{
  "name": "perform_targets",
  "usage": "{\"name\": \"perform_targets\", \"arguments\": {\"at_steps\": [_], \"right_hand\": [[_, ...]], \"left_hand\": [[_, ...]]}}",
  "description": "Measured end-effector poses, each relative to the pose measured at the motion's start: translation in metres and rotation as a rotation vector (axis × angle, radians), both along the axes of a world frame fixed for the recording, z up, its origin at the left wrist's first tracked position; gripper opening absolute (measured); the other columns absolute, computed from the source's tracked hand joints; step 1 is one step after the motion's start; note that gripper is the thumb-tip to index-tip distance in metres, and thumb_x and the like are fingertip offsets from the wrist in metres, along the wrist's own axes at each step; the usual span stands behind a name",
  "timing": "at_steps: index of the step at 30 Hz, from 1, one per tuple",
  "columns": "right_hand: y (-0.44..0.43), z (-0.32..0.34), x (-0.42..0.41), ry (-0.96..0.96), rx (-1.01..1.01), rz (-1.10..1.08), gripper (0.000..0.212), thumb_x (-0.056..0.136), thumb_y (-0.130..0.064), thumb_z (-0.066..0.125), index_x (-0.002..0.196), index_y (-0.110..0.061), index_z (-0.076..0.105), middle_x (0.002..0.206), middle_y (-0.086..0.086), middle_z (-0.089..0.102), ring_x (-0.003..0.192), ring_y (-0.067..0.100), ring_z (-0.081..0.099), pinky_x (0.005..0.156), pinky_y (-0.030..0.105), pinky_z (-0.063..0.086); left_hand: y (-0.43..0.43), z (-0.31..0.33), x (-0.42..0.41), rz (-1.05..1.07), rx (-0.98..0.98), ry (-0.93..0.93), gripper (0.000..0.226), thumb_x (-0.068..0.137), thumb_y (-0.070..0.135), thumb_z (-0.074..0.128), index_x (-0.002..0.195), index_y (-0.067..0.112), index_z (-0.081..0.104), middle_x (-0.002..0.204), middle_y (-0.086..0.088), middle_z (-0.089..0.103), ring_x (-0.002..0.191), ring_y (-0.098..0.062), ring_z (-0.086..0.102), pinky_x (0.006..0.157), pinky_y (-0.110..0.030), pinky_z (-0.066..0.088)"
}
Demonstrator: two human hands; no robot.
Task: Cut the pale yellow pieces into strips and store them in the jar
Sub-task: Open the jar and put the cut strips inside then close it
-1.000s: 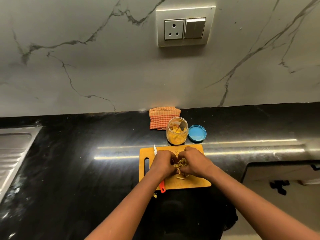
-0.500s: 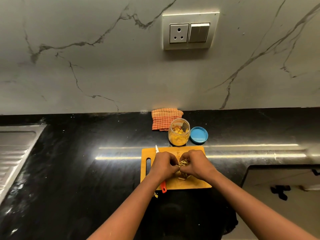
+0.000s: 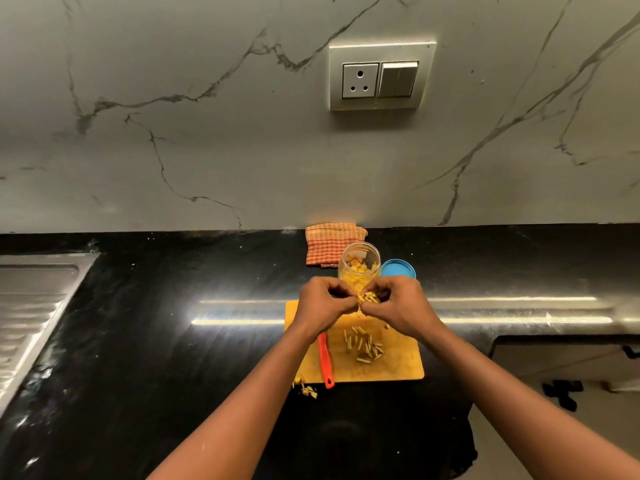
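Carrying a pinched bunch of strips (image 3: 369, 299) between left hand (image 3: 320, 304) and right hand (image 3: 401, 306), both closed on it, toward the open jar (image 3: 359, 263) standing just beyond the fingertips, right hand marginally nearer.

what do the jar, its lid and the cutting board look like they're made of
Jar: clear, see-through wall, glass or plastic, cannot tell which. Lid: blue, matte, probably plastic. Cutting board: yellow-orange and smooth, likely plastic, possibly wood.
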State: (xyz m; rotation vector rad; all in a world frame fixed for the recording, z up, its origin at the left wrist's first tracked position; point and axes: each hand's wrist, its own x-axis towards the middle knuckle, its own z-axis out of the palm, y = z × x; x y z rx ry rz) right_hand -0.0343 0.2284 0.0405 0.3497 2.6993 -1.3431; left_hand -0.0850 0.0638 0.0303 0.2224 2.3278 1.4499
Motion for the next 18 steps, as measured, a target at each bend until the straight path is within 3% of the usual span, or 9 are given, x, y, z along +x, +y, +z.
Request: {"name": "perform_targets", "arguments": {"at_steps": [3, 7, 15, 18], "right_hand": [[0.005, 0.018, -0.019, 0.05, 0.013, -0.033, 0.022, 0.07, -0.024, 0.082, 0.09, -0.021, 0.073, 0.081, -0.006, 0.069, 0.076, 0.008, 0.066, 0.066, 0.026, 0.058], [0.014, 0.034, -0.048, 0.108, 0.052, -0.041, 0.02, 0.069, -0.025, 0.081, 0.087, -0.02, 0.073, 0.077, -0.005, 0.07, 0.072, 0.008, 0.067, 0.062, 0.025, 0.057], [0.01, 0.035, -0.083, 0.064, 0.268, 0.047, 0.013, 0.076, -0.018, 0.077, 0.087, -0.014, 0.071, 0.075, 0.0, 0.066, 0.068, 0.013, 0.062, 0.057, 0.023, 0.048], [0.008, 0.035, -0.09, 0.035, 0.377, 0.096, 0.017, 0.076, -0.017, 0.076, 0.091, -0.011, 0.071, 0.081, 0.004, 0.067, 0.072, 0.017, 0.063, 0.064, 0.03, 0.054]], "left_hand": [[0.007, 0.019, -0.016, 0.041, 0.017, 0.059, 0.009, 0.076, 0.01, 0.08, 0.08, 0.016, 0.076, 0.078, 0.003, 0.073, 0.075, -0.011, 0.07, 0.073, -0.029, 0.06], [0.018, 0.037, -0.043, 0.054, 0.005, 0.082, 0.01, 0.075, 0.006, 0.079, 0.077, 0.014, 0.075, 0.076, -0.002, 0.073, 0.073, -0.013, 0.072, 0.073, -0.035, 0.061], [0.042, 0.042, -0.075, -0.025, -0.314, 0.185, 0.009, 0.072, 0.004, 0.077, 0.072, 0.012, 0.075, 0.07, -0.002, 0.071, 0.07, -0.013, 0.069, 0.068, -0.038, 0.061], [0.049, 0.045, -0.08, -0.082, -0.427, 0.232, 0.008, 0.071, 0.001, 0.074, 0.073, 0.009, 0.075, 0.072, -0.007, 0.07, 0.07, -0.018, 0.068, 0.066, -0.04, 0.061]]}}
